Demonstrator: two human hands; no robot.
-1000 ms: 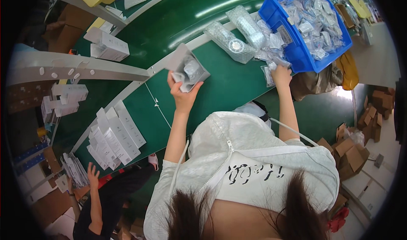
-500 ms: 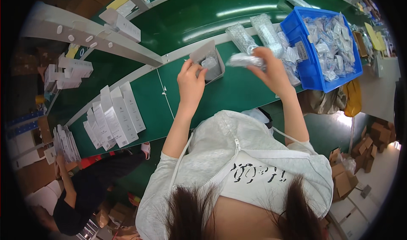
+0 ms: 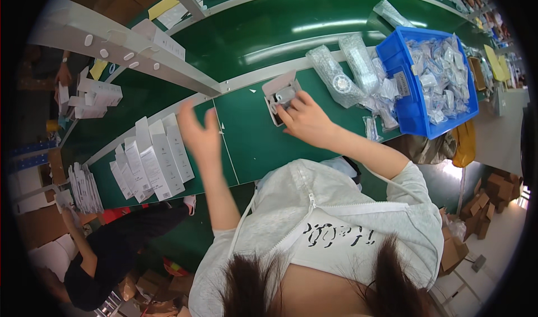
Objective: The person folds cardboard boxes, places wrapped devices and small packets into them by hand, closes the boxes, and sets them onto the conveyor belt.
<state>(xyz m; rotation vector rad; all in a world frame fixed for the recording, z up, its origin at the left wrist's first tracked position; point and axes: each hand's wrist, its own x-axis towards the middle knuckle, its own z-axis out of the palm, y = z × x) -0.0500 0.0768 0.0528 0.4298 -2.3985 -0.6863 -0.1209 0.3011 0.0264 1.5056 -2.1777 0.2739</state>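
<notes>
A small open carton (image 3: 276,84) stands on the green bench in front of me, its flap raised at the back. Clear-wrapped pieces (image 3: 285,96) and something dark show inside it. Over the carton's right side is my right hand (image 3: 309,121), its fingers bent into and around the box; the exact fingertip contact is partly hidden. My left hand (image 3: 199,131) is in the air to the left, slightly blurred, thumb apart from the fingers and holding nothing. It is nearest to the row of upright white boxes (image 3: 159,163).
A blue bin (image 3: 400,84) full of bagged parts stands at the right. Beside it lie bubble-wrapped rolls (image 3: 336,82) and small clear bags (image 3: 370,127). A metal post (image 3: 168,65) rises at the left. Another person (image 3: 106,255) works at the far left by stacked flat cartons (image 3: 84,188).
My left hand has let go of the carton and swung left. My right hand has come to the carton, and the clear-wrapped item it held in the air is no longer raised.
</notes>
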